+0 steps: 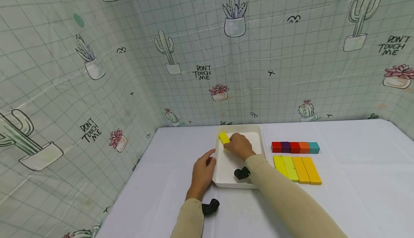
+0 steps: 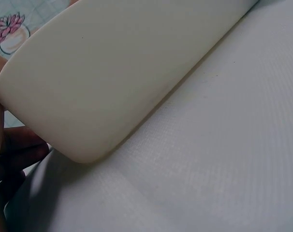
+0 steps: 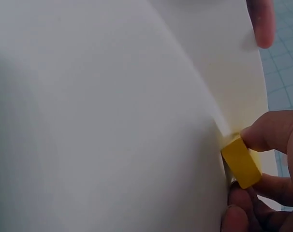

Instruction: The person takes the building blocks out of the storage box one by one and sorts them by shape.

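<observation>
In the head view, my right hand (image 1: 240, 146) reaches into a white tray (image 1: 224, 178) and pinches a yellow block (image 1: 224, 137) near its far left corner. Seen from the right wrist, the yellow block (image 3: 241, 163) is between thumb and fingers, its end face showing, close to the tray wall. My left hand (image 1: 202, 173) rests against the tray's left side with relaxed fingers, a fingertip at the rim. The left wrist view shows the tray's outer wall (image 2: 103, 72), with part of that hand at the left edge.
Right of the tray lies a row of small cubes (image 1: 295, 147) in red, purple, orange and teal. Several long yellow-green and amber blocks (image 1: 297, 170) lie side by side in front of them. A white cloth (image 1: 362, 166) covers the table; a patterned curtain (image 1: 258, 58) hangs behind.
</observation>
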`<state>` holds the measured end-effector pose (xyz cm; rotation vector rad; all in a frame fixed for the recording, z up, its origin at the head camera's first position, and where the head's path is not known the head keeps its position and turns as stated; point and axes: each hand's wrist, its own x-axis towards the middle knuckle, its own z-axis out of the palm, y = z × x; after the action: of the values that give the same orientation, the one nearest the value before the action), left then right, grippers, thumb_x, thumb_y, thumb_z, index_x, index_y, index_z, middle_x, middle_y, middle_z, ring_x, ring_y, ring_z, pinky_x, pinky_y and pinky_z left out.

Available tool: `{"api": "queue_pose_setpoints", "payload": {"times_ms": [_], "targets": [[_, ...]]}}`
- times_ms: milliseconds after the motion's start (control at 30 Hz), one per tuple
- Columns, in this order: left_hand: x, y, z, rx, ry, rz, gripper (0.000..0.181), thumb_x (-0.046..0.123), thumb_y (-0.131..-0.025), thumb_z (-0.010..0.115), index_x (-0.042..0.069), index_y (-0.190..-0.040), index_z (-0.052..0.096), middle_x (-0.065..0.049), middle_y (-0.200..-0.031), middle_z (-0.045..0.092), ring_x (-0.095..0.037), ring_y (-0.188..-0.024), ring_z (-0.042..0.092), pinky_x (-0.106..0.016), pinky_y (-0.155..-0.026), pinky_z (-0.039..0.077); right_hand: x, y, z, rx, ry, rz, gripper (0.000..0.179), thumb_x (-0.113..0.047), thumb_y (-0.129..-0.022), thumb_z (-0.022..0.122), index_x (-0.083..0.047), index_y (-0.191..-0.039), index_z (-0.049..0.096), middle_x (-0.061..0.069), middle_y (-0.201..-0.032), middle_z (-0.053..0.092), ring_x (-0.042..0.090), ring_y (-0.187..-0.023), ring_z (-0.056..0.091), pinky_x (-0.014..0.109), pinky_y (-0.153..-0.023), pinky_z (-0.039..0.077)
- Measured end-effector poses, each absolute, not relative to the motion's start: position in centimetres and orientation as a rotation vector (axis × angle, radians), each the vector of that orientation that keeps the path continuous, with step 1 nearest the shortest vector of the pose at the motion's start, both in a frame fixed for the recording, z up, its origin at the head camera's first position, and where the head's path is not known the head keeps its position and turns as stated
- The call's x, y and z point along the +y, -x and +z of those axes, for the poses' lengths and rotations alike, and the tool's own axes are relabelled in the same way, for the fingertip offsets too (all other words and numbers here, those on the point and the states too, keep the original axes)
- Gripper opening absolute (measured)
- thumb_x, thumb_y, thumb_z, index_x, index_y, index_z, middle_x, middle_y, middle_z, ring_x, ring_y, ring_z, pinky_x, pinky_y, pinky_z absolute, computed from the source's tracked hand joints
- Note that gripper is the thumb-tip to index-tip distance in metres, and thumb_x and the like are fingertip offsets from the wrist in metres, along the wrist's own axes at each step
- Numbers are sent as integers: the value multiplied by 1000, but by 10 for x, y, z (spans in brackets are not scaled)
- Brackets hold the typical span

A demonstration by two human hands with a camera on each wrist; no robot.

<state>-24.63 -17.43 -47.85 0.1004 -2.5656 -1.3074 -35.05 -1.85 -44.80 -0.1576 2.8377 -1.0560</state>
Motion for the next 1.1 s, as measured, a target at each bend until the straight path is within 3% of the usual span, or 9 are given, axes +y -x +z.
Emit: {"api": "queue_pose_setpoints", "payload": {"times_ms": [267, 500, 600, 933, 1100], "targets": [[-173, 246, -479, -2574, -122, -1300, 38, 22, -101, 56, 23, -139, 62, 2, -104, 67, -16, -94, 57, -41, -87, 50, -12, 349, -450, 2757, 197, -1194, 40, -23, -85, 70, 5, -114, 70, 15, -107, 69, 25, -85, 61, 40, -81, 52], [-174, 246, -479, -2555, -96, -1326, 38, 22, -101, 56, 23, -139, 62, 1, -104, 68, -16, -93, 58, -41, -87, 50, -2, 354, -447, 2539, 87, -1403, 25, -20, -85, 67, 1, -100, 68, 8, -75, 62, 19, -59, 55, 27, -52, 47], [-173, 246, -478, -2553, -93, -1323, 37, 21, -101, 56, 22, -138, 63, 1, -104, 68, -16, -93, 59, -42, -86, 50, -1, 352, -445, 2479, 60, -1455, 25, -22, -86, 66, 0, -97, 67, 8, -70, 60, 17, -53, 54, 26, -49, 47], [-174, 244, -479, -2562, -114, -1320, 37, 23, -101, 56, 23, -137, 63, 1, -104, 67, -17, -93, 58, -43, -87, 50, 7, 340, -432, 2276, 65, -1689, 29, -18, -88, 68, 3, -108, 63, 16, -102, 64, 22, -72, 66, 30, -66, 58], [-174, 246, -480, -2558, -96, -1327, 37, 24, -101, 56, 23, -138, 63, 0, -105, 68, -16, -93, 59, -43, -88, 50, 16, 331, -418, 2161, 80, -1780, 30, -18, -90, 67, 1, -113, 60, 19, -109, 63, 26, -81, 69, 32, -72, 59]]}}
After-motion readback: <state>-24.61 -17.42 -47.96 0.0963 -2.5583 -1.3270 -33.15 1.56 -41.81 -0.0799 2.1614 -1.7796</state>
